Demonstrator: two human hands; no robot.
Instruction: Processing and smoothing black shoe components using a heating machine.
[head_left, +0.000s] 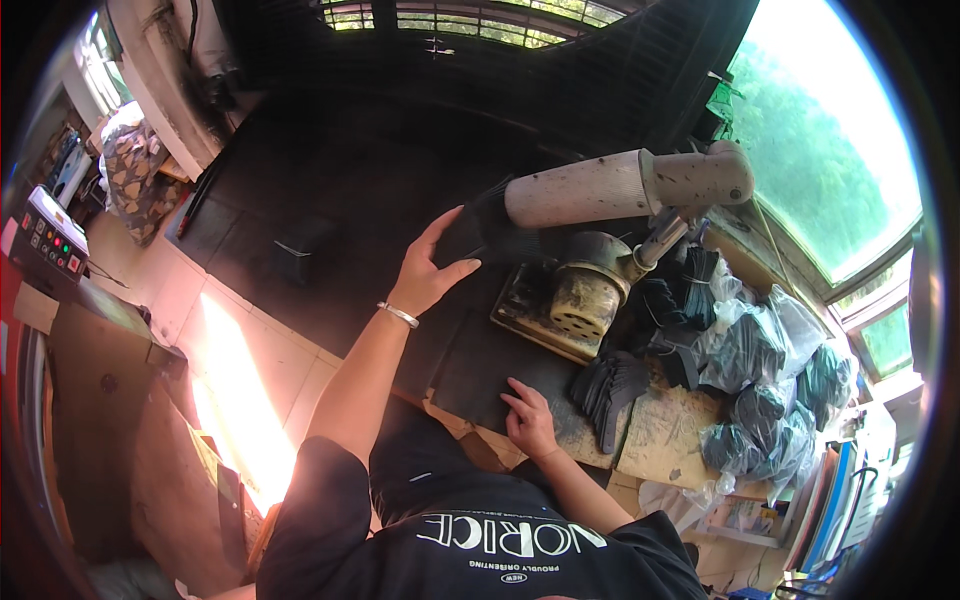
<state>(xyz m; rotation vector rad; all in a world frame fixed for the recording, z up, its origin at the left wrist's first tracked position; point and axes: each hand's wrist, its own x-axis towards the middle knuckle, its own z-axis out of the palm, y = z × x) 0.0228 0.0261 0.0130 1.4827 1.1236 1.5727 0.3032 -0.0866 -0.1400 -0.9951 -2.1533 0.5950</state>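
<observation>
My left hand [428,272], with a pale bangle at its wrist, is closed around a stack of thin black pieces [478,228]. Thumb and fingers press on opposite sides of it, just left of a pale grey cylinder [580,186] on a jointed arm. My right hand [532,424] is low over the black work surface [470,365], fingers stretched and apart, holding nothing I can see. To its right, a fanned pile of black flat pieces [608,395] lies at the board's edge. A smaller black bundle [292,262] with a light band rests farther left.
A grimy machine part with a perforated round end [584,305] stands on a base between my hands. Several clear plastic bags of dark pieces [760,345] crowd the right. At left are a control box with lit buttons [52,240] and a brown carton [105,400].
</observation>
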